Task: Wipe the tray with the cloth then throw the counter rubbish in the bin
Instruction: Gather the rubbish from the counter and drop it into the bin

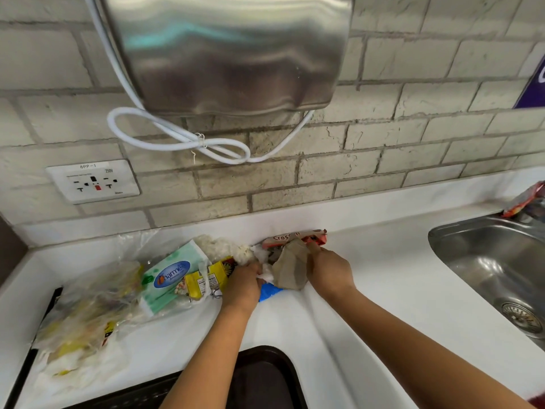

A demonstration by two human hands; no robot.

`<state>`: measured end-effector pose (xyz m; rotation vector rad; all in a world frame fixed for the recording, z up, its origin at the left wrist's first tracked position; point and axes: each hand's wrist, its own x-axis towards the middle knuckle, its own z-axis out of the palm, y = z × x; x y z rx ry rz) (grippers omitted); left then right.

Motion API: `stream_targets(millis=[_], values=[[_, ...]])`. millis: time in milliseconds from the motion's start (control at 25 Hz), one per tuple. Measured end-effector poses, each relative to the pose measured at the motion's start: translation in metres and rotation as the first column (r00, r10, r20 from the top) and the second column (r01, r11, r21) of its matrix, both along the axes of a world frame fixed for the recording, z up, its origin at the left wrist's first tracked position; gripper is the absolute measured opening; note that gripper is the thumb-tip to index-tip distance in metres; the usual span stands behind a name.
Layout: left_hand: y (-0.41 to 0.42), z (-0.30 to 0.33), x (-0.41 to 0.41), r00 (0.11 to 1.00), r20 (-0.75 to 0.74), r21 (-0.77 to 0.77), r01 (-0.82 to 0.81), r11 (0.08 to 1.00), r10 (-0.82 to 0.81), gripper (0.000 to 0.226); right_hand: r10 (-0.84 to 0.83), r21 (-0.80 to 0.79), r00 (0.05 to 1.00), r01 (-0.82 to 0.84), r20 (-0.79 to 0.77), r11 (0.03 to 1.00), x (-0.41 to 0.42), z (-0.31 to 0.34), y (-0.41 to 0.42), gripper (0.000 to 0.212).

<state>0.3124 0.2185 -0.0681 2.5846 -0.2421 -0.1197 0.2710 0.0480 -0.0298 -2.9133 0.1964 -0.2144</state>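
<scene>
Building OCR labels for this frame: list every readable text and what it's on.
"8PP-1": top of wall socket plate.
"250V" or similar: same plate, blurred, uncertain.
"harme...": blue oval on green tissue pack, start and end unclear.
"Cros...": red wrapper, rest hidden by brown paper.
Yellow packet: print too small.
Purple sign: cut off.

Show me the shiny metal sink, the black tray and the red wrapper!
Shiny metal sink (483, 261): head view, its left inner wall.
Black plastic tray (265, 376): head view, its dark bottom.
Red snack wrapper (295, 236): head view, its printed face.

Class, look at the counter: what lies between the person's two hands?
In the head view, a crumpled brown paper bag and white tissue lie between the left hand and right hand.
</scene>
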Motion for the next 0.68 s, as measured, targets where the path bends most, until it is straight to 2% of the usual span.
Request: stream_targets(millis=[120,200,280,360,520,680], values=[[0.006,0.011,-0.007,0.996,0.021,-0.236,-0.082,0.968,0.089,0.033,-0.087,0.131,0.992,0.075,0.087,0.989,-0.019,0.005,-0.012,0.032],[0.01,0.016,-0.009,0.993,0.026,-0.328,-0.099,0.94,0.114,0.047,-0.128,0.282,0.987,0.097,0.093,0.954,-0.031,0.009,-0.021,0.004],[0.01,0.022,-0.016,0.988,0.02,-0.356,-0.137,0.924,0.154,0.046,-0.131,0.453,0.987,0.076,0.09,0.888,-0.039,0.009,-0.029,0.02],[0.009,0.028,-0.028,0.975,0.003,-0.402,-0.203,0.893,0.223,0.039,-0.144,0.576,0.984,0.059,0.103,0.815,-0.05,0.01,-0.035,0.021],[0.004,0.038,-0.057,0.957,-0.065,-0.565,-0.269,0.78,0.283,0.032,-0.178,0.662,0.978,0.064,0.106,0.747,-0.077,0.013,-0.046,0.013],[-0.001,0.048,-0.075,0.943,-0.004,-0.584,-0.273,0.764,0.333,0.033,-0.209,0.669,0.976,0.114,0.063,0.735,-0.105,0.015,-0.062,0.008]])
